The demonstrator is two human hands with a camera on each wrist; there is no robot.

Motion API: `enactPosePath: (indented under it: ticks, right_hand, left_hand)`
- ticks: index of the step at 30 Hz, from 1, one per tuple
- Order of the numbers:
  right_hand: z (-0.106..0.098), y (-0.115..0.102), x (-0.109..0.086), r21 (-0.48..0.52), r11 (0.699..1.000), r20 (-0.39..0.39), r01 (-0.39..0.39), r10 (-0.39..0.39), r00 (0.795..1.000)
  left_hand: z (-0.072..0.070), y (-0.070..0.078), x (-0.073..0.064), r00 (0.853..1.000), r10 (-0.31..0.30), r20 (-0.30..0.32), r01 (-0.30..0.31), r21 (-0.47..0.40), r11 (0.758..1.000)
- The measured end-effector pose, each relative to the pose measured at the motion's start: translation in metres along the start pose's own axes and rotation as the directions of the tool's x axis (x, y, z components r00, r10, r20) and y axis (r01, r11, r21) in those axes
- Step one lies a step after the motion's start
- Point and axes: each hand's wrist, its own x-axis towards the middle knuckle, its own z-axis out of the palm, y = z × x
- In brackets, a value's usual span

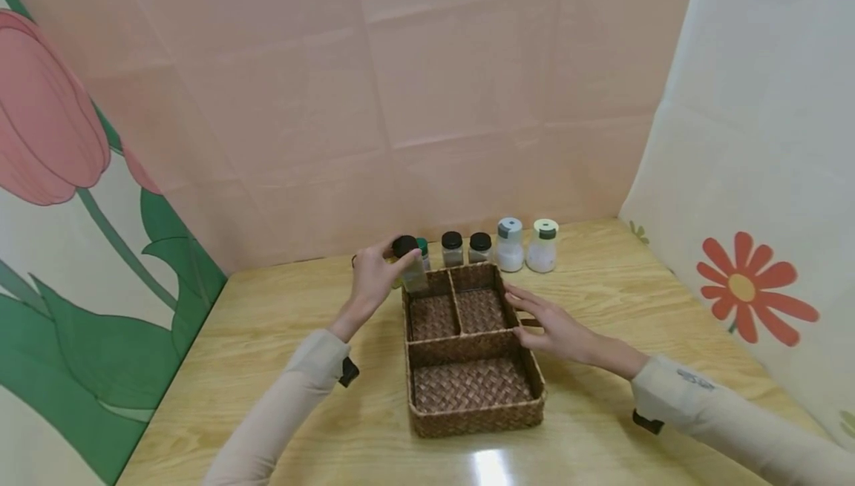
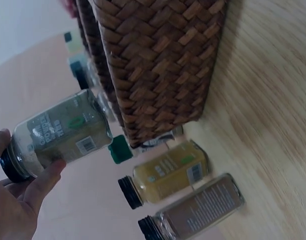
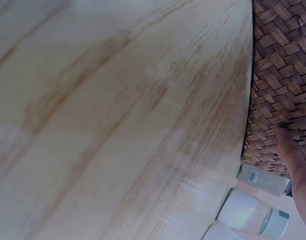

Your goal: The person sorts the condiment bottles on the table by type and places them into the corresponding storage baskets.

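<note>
My left hand (image 1: 374, 274) pinches a glass spice jar (image 2: 63, 132) near its black lid, with greyish-green powder inside. In the head view the jar is raised over the back left rim of a brown woven basket (image 1: 477, 423). The basket has two small back compartments and one wide front compartment. At its right side, my right hand (image 1: 557, 326) rests extended fingers against the wall. In the right wrist view a finger (image 3: 290, 150) presses on the outer weave. Below the held jar in the left wrist view stand a yellow spice jar (image 2: 167, 170) and a brown spice jar (image 2: 202, 207).
Behind the basket stand two black-lidded jars (image 1: 452, 248), a jar with a green lid (image 1: 422, 245), and two white bottles, one blue-grey-topped (image 1: 510, 248), the other cream-topped (image 1: 542, 248). A pink cloth (image 1: 467, 100) hangs at the back of the wooden table (image 1: 280, 323).
</note>
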Motion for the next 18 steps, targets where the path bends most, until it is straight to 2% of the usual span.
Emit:
enactPosePath:
  ticks: [4, 10, 18]
  right_hand:
    - [0.000, 0.000, 0.000, 0.006, 1.000, 0.007, -0.006, 0.006, 1.000]
    - [-0.001, 0.000, 0.001, 0.040, 0.999, 0.013, -0.017, 0.016, 1.000]
    - [-0.001, -0.002, 0.000, 0.010, 1.000, 0.013, -0.019, 0.019, 1.000]
  left_hand:
    - [0.005, 0.002, -0.001, 1.000, -0.008, 0.015, 0.008, -0.003, 1.000]
    - [0.011, -0.001, -0.002, 0.996, -0.070, 0.061, 0.071, -0.012, 0.997]
    - [0.019, -0.008, -0.004, 0.988, -0.124, 0.094, 0.125, 0.000, 0.992]
